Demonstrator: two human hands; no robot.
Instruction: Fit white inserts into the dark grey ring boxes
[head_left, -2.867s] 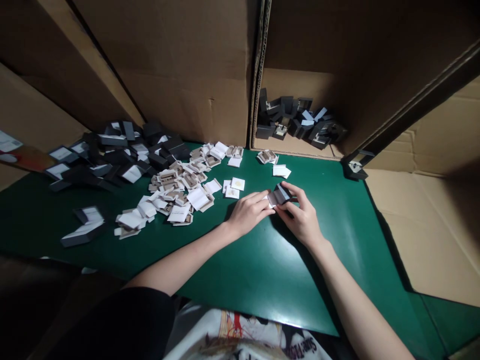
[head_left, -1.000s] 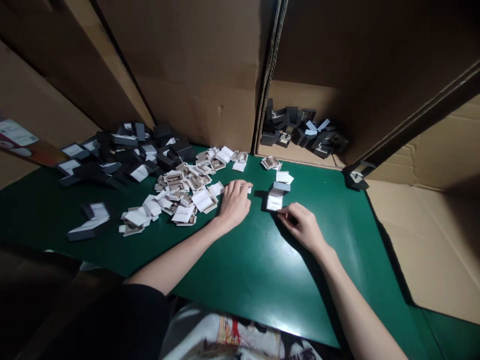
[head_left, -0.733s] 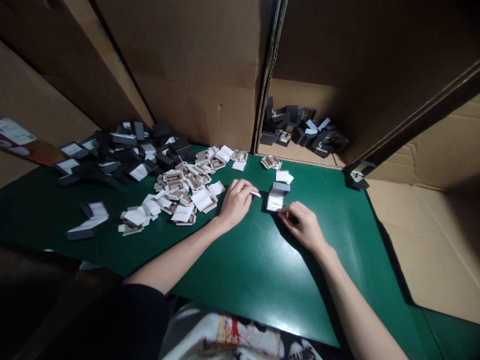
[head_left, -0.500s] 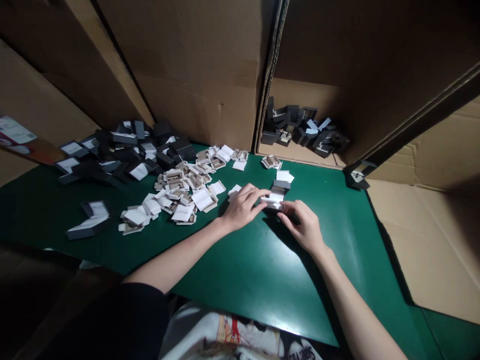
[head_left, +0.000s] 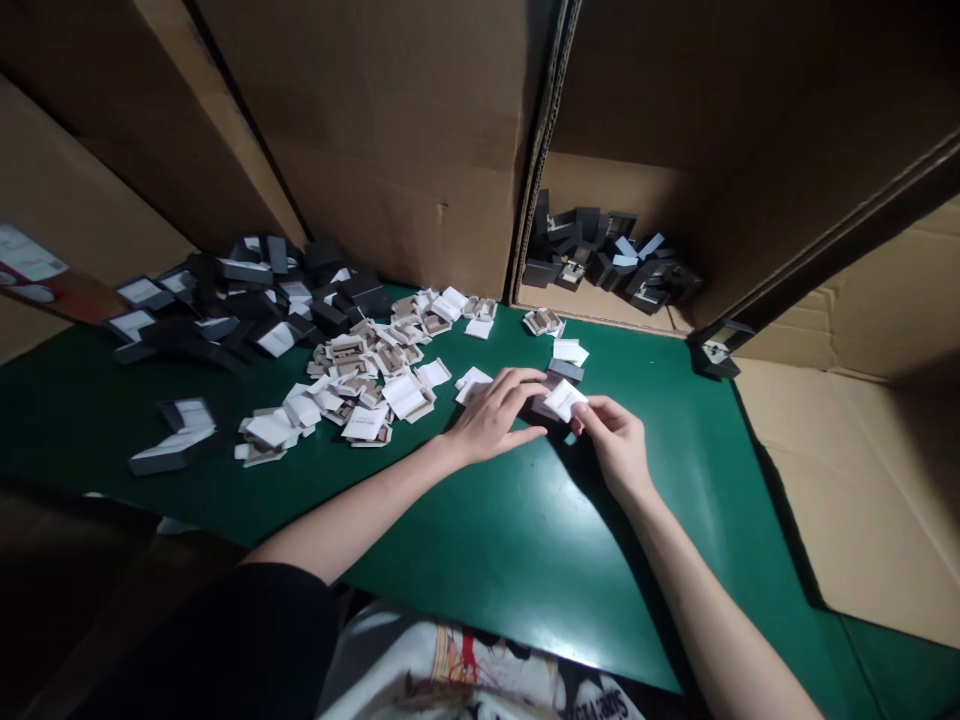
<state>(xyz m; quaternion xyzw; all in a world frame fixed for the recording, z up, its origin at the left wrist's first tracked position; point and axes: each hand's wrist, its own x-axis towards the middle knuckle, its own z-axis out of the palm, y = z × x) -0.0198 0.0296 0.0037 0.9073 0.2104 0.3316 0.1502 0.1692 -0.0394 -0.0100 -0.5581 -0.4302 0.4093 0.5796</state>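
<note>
Between finger and thumb, my right hand (head_left: 613, 440) pinches a small white card insert (head_left: 564, 400) with faint print on its face. The insert is tilted over a small open black box (head_left: 565, 371), whose raised lid shows behind it; the box's lower part is mostly hidden. My left hand (head_left: 496, 412) is at the box's left side, thumb and fingers apart, holding nothing. Whether its fingertips touch the box I cannot tell. Behind the box lies another white insert (head_left: 570, 351), and one more white insert (head_left: 474, 384) sits partly behind my left hand.
A pile of white and brown card inserts (head_left: 375, 370) spreads over the green table (head_left: 480, 540). Open black boxes (head_left: 247, 300) are heaped at the left, with one black box (head_left: 174, 436) nearer. More black boxes (head_left: 600, 250) lie inside a carton (head_left: 615, 313); another black box (head_left: 718, 355) stands right.
My right hand has lifted the white insert up from the black box and tilted it. My left hand has let go of the insert, its fingers now spread.
</note>
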